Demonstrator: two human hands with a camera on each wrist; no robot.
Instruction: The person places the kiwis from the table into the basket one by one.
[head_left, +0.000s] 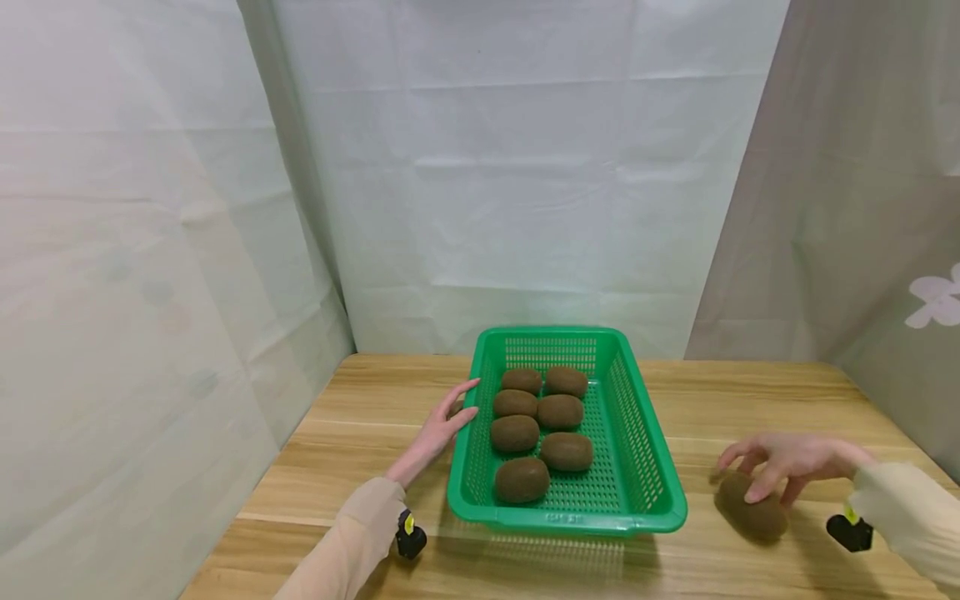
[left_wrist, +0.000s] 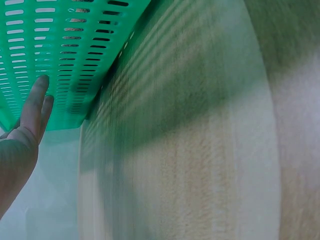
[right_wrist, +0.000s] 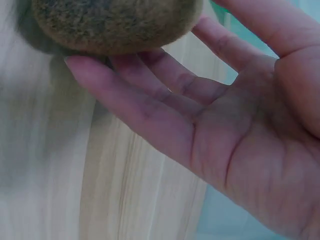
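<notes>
A green plastic basket (head_left: 657,492) with slotted walls stands on the table. Several brown, fuzzy kiwis (head_left: 567,452) lie in its left part, in two rough columns. At the basket's left side is my left hand (head_left: 442,427), thumb and forefinger extended to the rim; in the left wrist view, straight fingers (left_wrist: 34,107) rest along the slotted outer wall. To the right of the basket, my right hand (head_left: 798,461) holds another kiwi (head_left: 756,515), thumb over its top. The right wrist view shows fingertips along the lower side of that kiwi (right_wrist: 117,25).
The wooden table (head_left: 315,467) extends to both sides of the basket. Pale cloth (head_left: 517,208) hangs behind it and along both sides. A small black device (head_left: 410,536) sits at the left wrist and a similar one (head_left: 850,530) at the right.
</notes>
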